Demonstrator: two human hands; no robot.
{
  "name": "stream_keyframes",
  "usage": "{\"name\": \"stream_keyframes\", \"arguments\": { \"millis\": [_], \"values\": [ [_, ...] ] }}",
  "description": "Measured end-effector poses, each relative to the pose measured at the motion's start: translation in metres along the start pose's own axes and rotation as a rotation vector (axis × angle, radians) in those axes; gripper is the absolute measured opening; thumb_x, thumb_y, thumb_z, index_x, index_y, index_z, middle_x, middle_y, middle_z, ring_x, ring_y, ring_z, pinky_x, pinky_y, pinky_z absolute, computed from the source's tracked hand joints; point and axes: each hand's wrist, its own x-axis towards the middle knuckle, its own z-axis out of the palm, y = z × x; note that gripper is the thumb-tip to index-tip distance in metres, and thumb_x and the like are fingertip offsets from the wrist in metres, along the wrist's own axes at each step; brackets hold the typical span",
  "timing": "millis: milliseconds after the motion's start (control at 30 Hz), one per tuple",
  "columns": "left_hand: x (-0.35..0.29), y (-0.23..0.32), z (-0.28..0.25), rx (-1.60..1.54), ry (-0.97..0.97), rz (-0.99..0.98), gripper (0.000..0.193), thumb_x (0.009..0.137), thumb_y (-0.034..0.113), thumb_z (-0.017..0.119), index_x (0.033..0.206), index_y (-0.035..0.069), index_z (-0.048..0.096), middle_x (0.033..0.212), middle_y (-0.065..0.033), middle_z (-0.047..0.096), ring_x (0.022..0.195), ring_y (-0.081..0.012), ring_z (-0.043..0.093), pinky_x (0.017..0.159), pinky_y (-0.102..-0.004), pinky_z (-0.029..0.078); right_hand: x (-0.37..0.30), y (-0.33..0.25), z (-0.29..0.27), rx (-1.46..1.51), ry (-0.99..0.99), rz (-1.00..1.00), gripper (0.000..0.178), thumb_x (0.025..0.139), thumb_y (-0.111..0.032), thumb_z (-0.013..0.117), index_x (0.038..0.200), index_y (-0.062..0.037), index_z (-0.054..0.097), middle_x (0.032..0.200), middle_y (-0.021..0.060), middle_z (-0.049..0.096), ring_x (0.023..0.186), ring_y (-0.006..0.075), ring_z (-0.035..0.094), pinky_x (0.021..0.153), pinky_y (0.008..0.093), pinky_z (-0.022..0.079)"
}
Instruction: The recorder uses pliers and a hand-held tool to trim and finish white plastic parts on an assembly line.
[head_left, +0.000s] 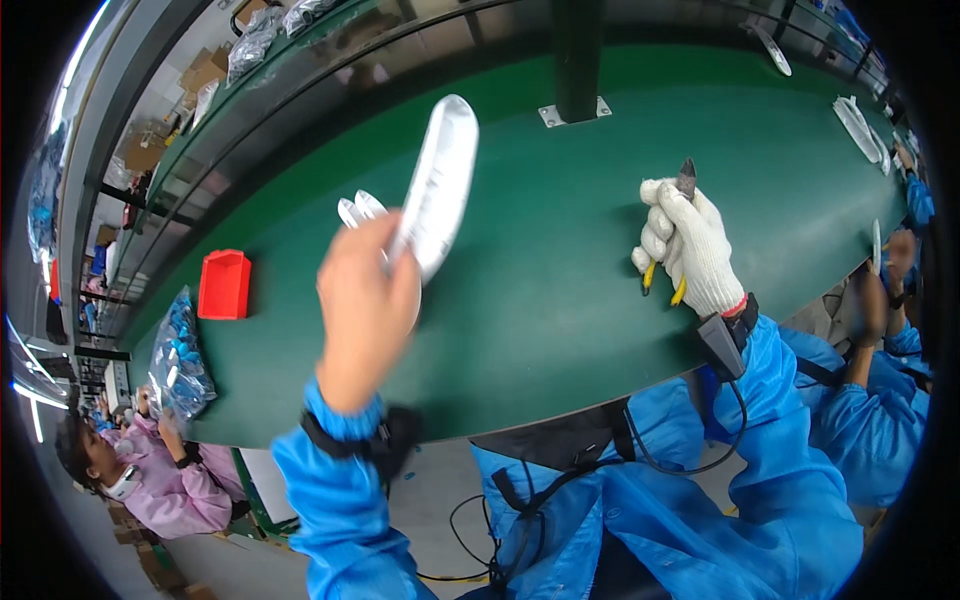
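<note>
My bare left hand [362, 300] is closed round the lower end of a long, curved white plastic piece [447, 180], tilted up above the green table. The piece is slightly blurred. Just behind that hand, the ends of two more white pieces [362, 208] show; the hand hides the rest of them. In a white knitted glove, my right hand [698, 245] grips a pair of pliers over the table. Their dark jaws [687, 177] point away from me, and the yellow handles come out below the fingers. The two hands are well apart.
On the left are a red bin [224, 285] and a clear bag of blue parts [180, 350]. A dark green post [577, 60] is bolted to the table [540, 300]. White pieces [858, 130] lie far right. A person in pink sits left; someone in blue works right.
</note>
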Motion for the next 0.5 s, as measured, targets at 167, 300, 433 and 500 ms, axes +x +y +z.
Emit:
{"name": "stream_keyframes", "arguments": {
  "millis": [167, 300, 433, 500],
  "values": [
    [0.109, -0.096, 0.037, 0.442, -0.057, 0.139, 0.025, 0.083, 0.005, 0.059, 0.104, 0.005, 0.072, 0.099, -0.0141, 0.070, 0.097, -0.0346, 0.064, 0.093, -0.0485, 0.047, 0.001, -0.005, -0.004, 0.015, -0.001, 0.020, 0.023, 0.102, -0.023, 0.055, 0.109, -0.0009, 0.056, 0.069, -0.0008, 0.045, 0.056, 0.0121, 0.047, 0.056, 0.0363, 0.049],
    [0.147, -0.147, 0.069, 0.639, -0.052, 0.086, 0.026, 0.086, 0.006, 0.059, 0.107, 0.011, 0.073, 0.107, -0.0111, 0.070, 0.111, -0.0306, 0.062, 0.103, -0.0520, 0.043, 0.000, -0.008, -0.001, 0.029, 0.003, 0.040, 0.024, 0.102, -0.024, 0.054, 0.108, -0.0008, 0.055, 0.070, -0.0002, 0.046, 0.055, 0.0121, 0.046, 0.056, 0.0366, 0.049],
    [0.153, -0.158, 0.080, 0.634, -0.084, -0.037, 0.032, 0.085, 0.008, 0.063, 0.116, 0.012, 0.069, 0.117, -0.0101, 0.068, 0.120, -0.0295, 0.058, 0.104, -0.0509, 0.043, 0.000, -0.009, -0.001, 0.034, 0.007, 0.051, 0.023, 0.102, -0.023, 0.053, 0.107, -0.0006, 0.055, 0.070, 0.0000, 0.046, 0.055, 0.0119, 0.046, 0.055, 0.0362, 0.048],
    [0.147, -0.145, 0.073, 0.555, -0.069, 0.013, 0.036, 0.084, 0.010, 0.065, 0.119, 0.011, 0.067, 0.118, -0.0109, 0.068, 0.119, -0.0303, 0.058, 0.103, -0.0501, 0.044, 0.000, -0.009, -0.001, 0.025, 0.003, 0.034, 0.023, 0.102, -0.023, 0.054, 0.106, -0.0008, 0.056, 0.070, -0.0004, 0.046, 0.055, 0.0118, 0.045, 0.055, 0.0361, 0.048]
  ]
}}
